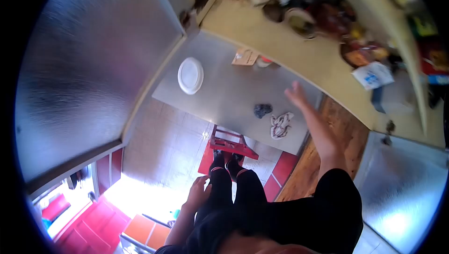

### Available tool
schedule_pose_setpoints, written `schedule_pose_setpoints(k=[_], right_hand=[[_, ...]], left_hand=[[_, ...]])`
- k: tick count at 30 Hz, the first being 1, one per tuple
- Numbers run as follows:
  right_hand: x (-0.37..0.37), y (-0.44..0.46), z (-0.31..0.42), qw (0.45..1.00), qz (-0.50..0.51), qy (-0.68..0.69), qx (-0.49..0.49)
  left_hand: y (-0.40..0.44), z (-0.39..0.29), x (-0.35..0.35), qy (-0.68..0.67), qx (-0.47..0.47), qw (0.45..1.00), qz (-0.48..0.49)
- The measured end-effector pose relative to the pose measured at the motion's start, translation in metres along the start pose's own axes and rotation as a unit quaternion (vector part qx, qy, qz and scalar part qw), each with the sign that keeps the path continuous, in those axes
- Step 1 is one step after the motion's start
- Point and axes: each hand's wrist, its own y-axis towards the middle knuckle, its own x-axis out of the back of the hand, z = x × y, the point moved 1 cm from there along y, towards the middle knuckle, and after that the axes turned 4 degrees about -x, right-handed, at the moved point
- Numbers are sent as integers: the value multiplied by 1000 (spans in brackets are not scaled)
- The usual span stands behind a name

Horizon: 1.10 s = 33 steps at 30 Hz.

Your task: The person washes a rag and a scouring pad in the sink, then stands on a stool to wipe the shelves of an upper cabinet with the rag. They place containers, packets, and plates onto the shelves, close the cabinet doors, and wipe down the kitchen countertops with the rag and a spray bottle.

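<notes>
My right hand [295, 95] reaches over the grey surface, near the edge of the cream shelf [271, 32]. Its fingers are stretched out, slightly blurred, with nothing in them. Beneath and to its left lie a crumpled patterned cloth [281, 126] and a dark grey wad [263, 110] on the grey surface [220, 85]. Down beside my thigh hangs my left hand [199, 192], its fingers loosely apart and holding nothing visible. A white round lid or plate [191, 76] rests farther left on the grey surface.
Jars and packets crowd the shelf, including an open-topped jar [300, 22] and a white packet [373, 75]. A brown card [245, 57] lies near the shelf edge. My feet are on a red step stool [234, 147]. A frosted panel [93, 76] stands at left.
</notes>
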Motion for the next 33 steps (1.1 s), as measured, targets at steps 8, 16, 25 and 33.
schedule_pose_setpoints(k=[8, 16, 25, 33], right_hand=[[-53, 234, -79, 984, -147, 35, 90], [-62, 250, -50, 955, -204, -166, 137], [15, 11, -25, 956, -200, -109, 185], [338, -235, 83, 991, 2, 133, -28]], left_hand=[[-14, 105, -45, 8, 175, 984, 26], [-3, 129, -66, -38, 181, 982, 26], [-1, 103, -39, -23, 96, 995, 4], [13, -9, -6, -22, -144, 989, 15]])
